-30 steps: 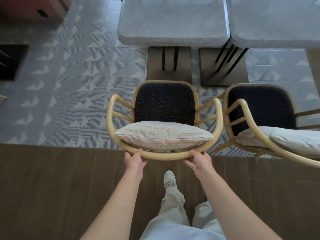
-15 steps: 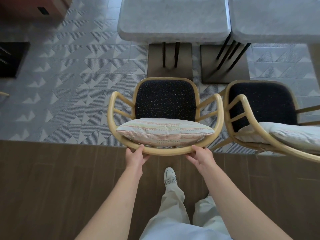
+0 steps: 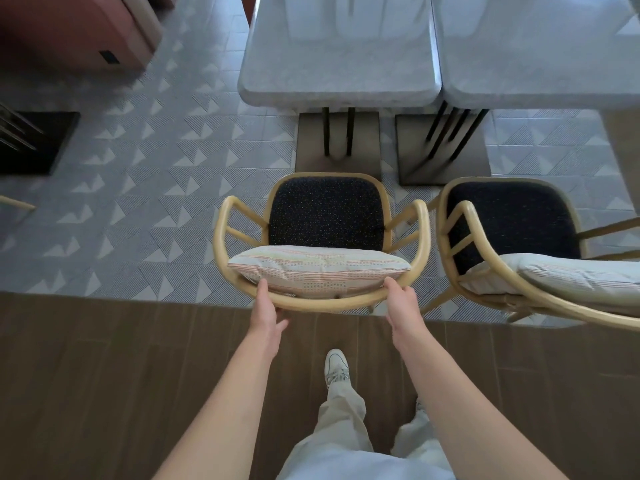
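A wooden armchair (image 3: 322,304) with a dark speckled seat (image 3: 325,213) stands in front of me, facing a grey marble table (image 3: 339,46). A striped cushion (image 3: 318,270) leans against its curved back rail. My left hand (image 3: 266,311) grips the left part of that rail, thumb on top and fingers underneath. On the right part of the same rail, my right hand (image 3: 401,304) grips it beside the cushion's corner. The front of the seat reaches the table's flat base (image 3: 337,143).
A second, matching armchair (image 3: 485,259) with its own cushion stands close on the right, before another marble table (image 3: 536,46). Patterned tiles lie under the chairs and brown wood flooring under my feet. A reddish cabinet (image 3: 69,29) stands at the far left.
The chair has slid a little forward towards the table. Both hands have stayed on the back rail.
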Tool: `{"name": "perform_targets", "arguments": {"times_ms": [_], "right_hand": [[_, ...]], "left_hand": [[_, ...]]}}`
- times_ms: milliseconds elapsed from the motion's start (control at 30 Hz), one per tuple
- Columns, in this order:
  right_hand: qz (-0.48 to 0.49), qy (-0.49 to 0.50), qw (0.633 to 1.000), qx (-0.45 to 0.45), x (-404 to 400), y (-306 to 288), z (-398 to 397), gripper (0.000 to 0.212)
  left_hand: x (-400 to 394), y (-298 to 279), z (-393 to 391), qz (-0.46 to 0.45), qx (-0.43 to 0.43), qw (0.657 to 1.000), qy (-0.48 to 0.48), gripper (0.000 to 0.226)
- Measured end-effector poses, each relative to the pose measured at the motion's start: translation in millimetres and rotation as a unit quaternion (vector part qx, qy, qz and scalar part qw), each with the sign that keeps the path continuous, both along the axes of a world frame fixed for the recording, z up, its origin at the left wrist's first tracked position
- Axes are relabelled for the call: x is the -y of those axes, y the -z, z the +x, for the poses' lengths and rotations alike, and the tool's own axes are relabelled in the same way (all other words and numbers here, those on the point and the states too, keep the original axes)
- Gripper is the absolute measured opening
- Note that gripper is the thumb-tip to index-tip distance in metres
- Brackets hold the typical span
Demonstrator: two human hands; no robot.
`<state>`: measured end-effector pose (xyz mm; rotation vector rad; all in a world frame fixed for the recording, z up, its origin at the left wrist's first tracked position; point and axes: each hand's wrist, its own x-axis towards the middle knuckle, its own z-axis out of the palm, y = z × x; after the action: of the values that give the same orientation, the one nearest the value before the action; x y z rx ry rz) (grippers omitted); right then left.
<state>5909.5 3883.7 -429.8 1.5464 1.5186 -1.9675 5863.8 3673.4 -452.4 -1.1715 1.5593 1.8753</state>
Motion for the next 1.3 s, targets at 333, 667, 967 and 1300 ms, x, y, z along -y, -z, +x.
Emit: {"name": "perform_targets", "arguments": {"times_ms": [333,667,967,1300], "right_hand": [[0.071,-0.128,0.979,-0.144,-46,-69,10,0.047],[0.076,-0.177,0.921,-0.339,-129,-154,38,0.048],[0.103,-0.17,0.878,-0.436,-206,-233,82,0.056],[0.163,-0.127,0.851,-0.482,-254,-277,111,0.07]], "left_hand": [[-57,-72,29,-0.045,-0.125,0.991,0.032,0.06],[-154,-174,53,-0.028,-0.293,0.95,0.106,0.067],[-255,-257,95,-0.018,-0.435,0.885,0.165,0.068],[-314,-296,112,0.055,-0.477,0.854,0.202,0.073]]}}
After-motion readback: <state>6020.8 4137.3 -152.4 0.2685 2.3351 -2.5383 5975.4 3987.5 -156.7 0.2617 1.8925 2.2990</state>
